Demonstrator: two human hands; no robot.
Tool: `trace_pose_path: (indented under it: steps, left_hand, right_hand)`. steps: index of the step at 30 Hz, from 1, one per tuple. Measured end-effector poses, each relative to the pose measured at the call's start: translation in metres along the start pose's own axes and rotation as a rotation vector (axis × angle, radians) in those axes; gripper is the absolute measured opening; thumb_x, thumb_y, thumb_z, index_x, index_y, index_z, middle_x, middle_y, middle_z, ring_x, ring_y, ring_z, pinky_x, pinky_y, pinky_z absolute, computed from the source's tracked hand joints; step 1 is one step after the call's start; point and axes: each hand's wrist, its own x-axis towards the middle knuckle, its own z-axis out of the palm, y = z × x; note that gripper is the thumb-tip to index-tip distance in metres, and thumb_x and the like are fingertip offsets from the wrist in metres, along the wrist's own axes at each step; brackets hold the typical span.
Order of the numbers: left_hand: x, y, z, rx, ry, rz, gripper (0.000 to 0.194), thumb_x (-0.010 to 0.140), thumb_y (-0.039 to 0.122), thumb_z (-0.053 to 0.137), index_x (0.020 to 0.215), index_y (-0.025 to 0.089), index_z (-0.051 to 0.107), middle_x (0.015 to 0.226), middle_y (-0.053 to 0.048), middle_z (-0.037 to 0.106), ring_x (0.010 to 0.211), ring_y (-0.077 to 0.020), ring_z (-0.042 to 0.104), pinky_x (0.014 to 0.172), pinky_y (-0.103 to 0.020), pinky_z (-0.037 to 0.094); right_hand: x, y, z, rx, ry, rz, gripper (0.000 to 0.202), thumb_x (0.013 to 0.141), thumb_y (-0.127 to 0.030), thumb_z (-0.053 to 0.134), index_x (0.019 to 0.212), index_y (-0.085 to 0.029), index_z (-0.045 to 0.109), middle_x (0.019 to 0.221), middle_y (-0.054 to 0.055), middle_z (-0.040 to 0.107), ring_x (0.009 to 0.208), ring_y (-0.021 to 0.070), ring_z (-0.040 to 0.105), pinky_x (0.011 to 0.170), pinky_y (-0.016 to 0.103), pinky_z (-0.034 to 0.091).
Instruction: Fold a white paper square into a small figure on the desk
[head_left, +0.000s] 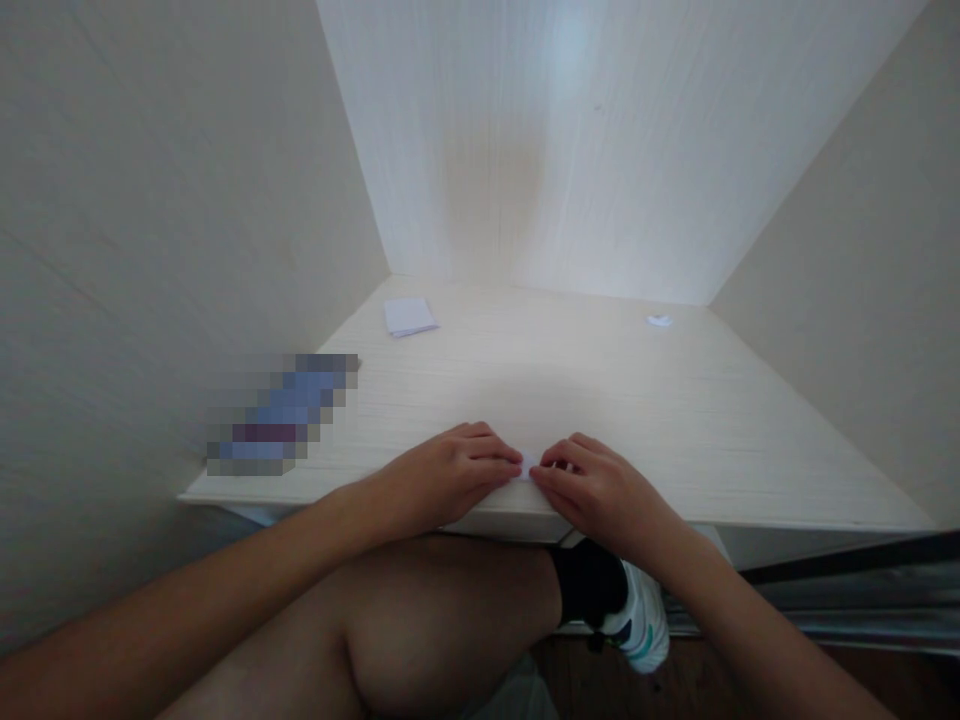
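A small piece of white paper shows between my hands, close to the front edge of the desk; most of it is hidden by my fingers. My left hand is closed, its fingertips pressed on the left end of the paper. From the other side, my right hand pinches the paper's right end with thumb and bent fingers. Both hands rest low over the desk top.
A stack of white paper squares lies at the back left. At the back right sits a small white scrap. A pixelated object leans near the left wall. Panels enclose the desk; my crossed leg is below its edge.
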Motion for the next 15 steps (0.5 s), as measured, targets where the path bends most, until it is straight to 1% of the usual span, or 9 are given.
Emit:
trace_pose_path:
  steps: [3, 6, 9, 12, 15]
  left_hand:
    - [-0.0008, -0.0016, 0.0020, -0.054, 0.023, -0.043, 0.025, 0.100, 0.017, 0.050, 0.111, 0.019, 0.072, 0.117, -0.007, 0.072, 0.107, -0.0209, 0.062, 0.098, -0.037, 0.051]
    - [-0.0024, -0.0035, 0.0038, -0.086, 0.025, -0.054, 0.025, 0.101, 0.018, 0.050, 0.115, 0.020, 0.071, 0.117, -0.007, 0.072, 0.107, -0.0204, 0.062, 0.098, -0.037, 0.050]
    - [-0.0042, -0.0048, 0.0043, -0.073, 0.026, -0.015, 0.028, 0.100, 0.016, 0.050, 0.121, 0.020, 0.068, 0.118, -0.007, 0.072, 0.108, -0.0205, 0.063, 0.098, -0.037, 0.050]
    - [-0.0054, -0.0048, 0.0034, -0.016, 0.017, 0.034, 0.028, 0.099, 0.014, 0.050, 0.120, 0.019, 0.067, 0.120, -0.007, 0.072, 0.111, -0.0220, 0.063, 0.099, -0.039, 0.050]
    - [-0.0053, -0.0037, 0.0022, 0.025, -0.001, 0.028, 0.027, 0.099, 0.014, 0.051, 0.120, 0.018, 0.067, 0.121, -0.008, 0.072, 0.111, -0.0226, 0.064, 0.098, -0.039, 0.050]
  right_hand:
    - [0.0002, 0.0007, 0.0013, 0.014, 0.008, -0.003, 0.013, 0.096, -0.016, 0.058, 0.099, -0.018, 0.071, 0.099, 0.009, 0.066, 0.092, 0.0195, 0.058, 0.082, 0.033, 0.051]
    - [-0.0002, 0.0027, 0.0034, 0.024, 0.009, -0.015, 0.014, 0.096, -0.016, 0.057, 0.100, -0.017, 0.070, 0.098, 0.009, 0.066, 0.092, 0.0195, 0.058, 0.082, 0.033, 0.051]
    - [-0.0005, 0.0036, 0.0044, 0.020, 0.004, -0.014, 0.014, 0.097, -0.015, 0.056, 0.101, -0.017, 0.070, 0.098, 0.009, 0.066, 0.092, 0.0197, 0.058, 0.082, 0.033, 0.051]
    - [-0.0002, 0.0027, 0.0040, 0.015, 0.004, -0.011, 0.014, 0.097, -0.015, 0.056, 0.098, -0.016, 0.070, 0.099, 0.009, 0.066, 0.092, 0.0202, 0.057, 0.081, 0.033, 0.052]
    - [0.0001, 0.0006, 0.0033, 0.008, -0.001, -0.005, 0.014, 0.097, -0.014, 0.056, 0.096, -0.016, 0.070, 0.099, 0.010, 0.066, 0.092, 0.0206, 0.057, 0.080, 0.032, 0.052]
